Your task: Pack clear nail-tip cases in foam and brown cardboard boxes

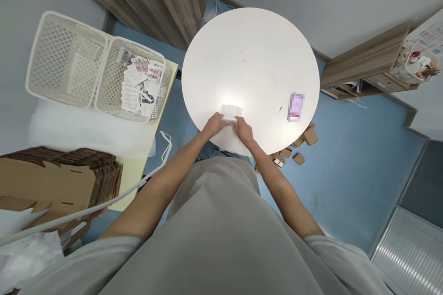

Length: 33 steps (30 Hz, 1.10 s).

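A small white folded sheet (231,111), thin and slightly see-through, lies near the close edge of the round white table (249,46). My left hand (215,124) grips its left near corner with thumb and fingers pressed together. On the opposite side, my right hand (243,130) pinches the near right part. The near edge between my hands looks rolled or folded over. Whether something is wrapped inside it cannot be made out.
A blurred purple item (296,107) lies at the table's right. Leftward, white plastic baskets (104,73), one with several packaged cards, and flattened cardboard boxes (48,179) rest on a yellow table (129,166). Small brown boxes (310,135) sit on the floor.
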Available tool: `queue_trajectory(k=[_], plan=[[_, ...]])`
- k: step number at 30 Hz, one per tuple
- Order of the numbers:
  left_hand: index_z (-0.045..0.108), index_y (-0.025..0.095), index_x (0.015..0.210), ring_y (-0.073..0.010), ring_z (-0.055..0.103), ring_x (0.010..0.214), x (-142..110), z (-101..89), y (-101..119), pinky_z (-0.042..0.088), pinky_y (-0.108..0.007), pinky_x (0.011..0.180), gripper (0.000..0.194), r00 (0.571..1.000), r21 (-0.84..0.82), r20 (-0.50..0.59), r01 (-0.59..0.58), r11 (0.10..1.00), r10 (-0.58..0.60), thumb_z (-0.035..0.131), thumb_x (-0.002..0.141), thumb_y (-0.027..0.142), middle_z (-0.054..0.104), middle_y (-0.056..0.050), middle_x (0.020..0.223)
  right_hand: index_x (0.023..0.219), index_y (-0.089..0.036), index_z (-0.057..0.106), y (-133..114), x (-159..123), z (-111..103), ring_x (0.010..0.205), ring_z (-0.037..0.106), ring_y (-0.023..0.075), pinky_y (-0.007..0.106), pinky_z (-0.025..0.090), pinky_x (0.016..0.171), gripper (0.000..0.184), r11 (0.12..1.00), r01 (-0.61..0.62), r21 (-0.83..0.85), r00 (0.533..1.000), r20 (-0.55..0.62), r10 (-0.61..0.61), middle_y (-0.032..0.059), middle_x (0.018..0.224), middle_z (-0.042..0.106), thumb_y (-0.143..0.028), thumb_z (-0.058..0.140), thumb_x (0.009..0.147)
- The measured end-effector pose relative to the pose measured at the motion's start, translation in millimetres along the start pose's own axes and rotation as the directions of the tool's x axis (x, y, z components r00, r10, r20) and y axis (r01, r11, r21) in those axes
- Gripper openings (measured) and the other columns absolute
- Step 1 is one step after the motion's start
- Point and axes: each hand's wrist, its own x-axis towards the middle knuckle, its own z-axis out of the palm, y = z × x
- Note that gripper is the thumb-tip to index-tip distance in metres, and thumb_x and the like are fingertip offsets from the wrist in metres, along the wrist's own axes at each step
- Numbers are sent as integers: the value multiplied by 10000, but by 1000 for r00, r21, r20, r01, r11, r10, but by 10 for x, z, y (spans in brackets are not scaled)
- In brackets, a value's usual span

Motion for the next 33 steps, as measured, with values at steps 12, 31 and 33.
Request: queue_trajectory(k=[12, 31, 33], plan=[[565, 186, 1270, -386, 575, 1311, 139, 212, 182, 528, -510, 1082, 504, 902, -175, -270, 297, 939, -336, 801, 942, 485, 607, -195, 1346, 1543, -170, 583, -109, 564, -238, 1343, 539, 284, 428, 491, 1138, 523, 994, 92, -64, 996, 11, -92, 155, 1488, 606, -85, 389, 1065], [628, 206, 1220, -310, 630, 1206, -28, -435, -336, 512, -410, 986, 177, 963, -193, -146, 197, 961, -227, 613, 1056, 269, 638, -156, 1339, 1124, -183, 695, -975, 386, 542, 1050, 769, 263, 366, 571, 974, 261, 759, -477, 443, 835, -40, 549, 119, 1124, 809, -389, 683, 965], [630, 207, 1247, -297, 630, 1198, -33, -666, -591, 503, -391, 989, 197, 943, -210, -195, 229, 950, -270, 602, 1069, 285, 635, -150, 1352, 1100, -194, 693, -1211, 663, 580, 1073, 759, 257, 358, 552, 998, 238, 791, -441, 424, 865, -35, 501, 96, 1107, 806, -385, 712, 960]])
